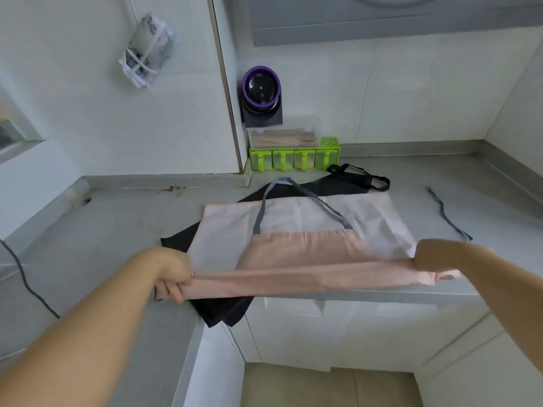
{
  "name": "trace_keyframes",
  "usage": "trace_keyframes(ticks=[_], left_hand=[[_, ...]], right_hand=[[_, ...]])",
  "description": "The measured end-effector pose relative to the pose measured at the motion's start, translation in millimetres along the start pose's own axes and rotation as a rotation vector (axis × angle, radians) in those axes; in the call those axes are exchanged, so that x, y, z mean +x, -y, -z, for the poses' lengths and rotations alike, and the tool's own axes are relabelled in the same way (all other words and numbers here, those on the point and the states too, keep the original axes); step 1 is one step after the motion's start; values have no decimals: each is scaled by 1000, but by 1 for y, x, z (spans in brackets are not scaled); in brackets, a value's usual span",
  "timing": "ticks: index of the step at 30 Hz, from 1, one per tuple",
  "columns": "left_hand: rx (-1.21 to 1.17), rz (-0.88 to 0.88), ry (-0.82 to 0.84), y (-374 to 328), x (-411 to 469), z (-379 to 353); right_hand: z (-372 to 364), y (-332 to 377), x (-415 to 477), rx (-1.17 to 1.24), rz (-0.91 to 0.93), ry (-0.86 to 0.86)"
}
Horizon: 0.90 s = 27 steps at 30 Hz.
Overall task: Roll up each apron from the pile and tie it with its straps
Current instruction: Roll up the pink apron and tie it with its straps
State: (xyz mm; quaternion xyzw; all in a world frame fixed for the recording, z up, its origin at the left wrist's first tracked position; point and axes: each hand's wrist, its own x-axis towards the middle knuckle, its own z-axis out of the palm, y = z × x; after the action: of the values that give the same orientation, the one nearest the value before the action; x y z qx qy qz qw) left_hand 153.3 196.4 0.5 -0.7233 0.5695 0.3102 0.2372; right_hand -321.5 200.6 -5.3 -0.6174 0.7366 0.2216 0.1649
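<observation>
both hands, left hand [173, 274] and right hand [435, 259], grip the pink apron [308, 277]'s soft rolled edge, a long cloth tube.

Pink apron [293, 224] lay spread flat on the bench [117, 230], darker pink bib over a paler panel. Its grey neck strap [260, 218] looped toward the far side. The near edge was rolled into a narrow tube, gripped at its ends by the left hand [173, 277] and right hand [432, 259]. Black apron [223, 309] lay underneath, showing at near left and far right. A grey tie [443, 212] trailed at right.
</observation>
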Motion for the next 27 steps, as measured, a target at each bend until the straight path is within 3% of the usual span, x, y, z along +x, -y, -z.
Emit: trace_keyframes(ticks=[2,6,8,14,24,27], left_hand=[[-55,31,31,-5,-9,19],[219,-9,-224,-21,0,38],[219,-11,-327,-23,18,35],[157,-155,-596,-44,81,54],[-186,-71,-342,-76,180,72],[-149,-64,-282,-75,189,80]], right_hand=[[20,0,2,-16,-18,-44],[38,6,15,-143,-35,-111],[36,10,26,-225,-33,-127],[36,0,100,4,39,-171],[48,9,213,32,174,-51],[53,11,222,60,201,-6]])
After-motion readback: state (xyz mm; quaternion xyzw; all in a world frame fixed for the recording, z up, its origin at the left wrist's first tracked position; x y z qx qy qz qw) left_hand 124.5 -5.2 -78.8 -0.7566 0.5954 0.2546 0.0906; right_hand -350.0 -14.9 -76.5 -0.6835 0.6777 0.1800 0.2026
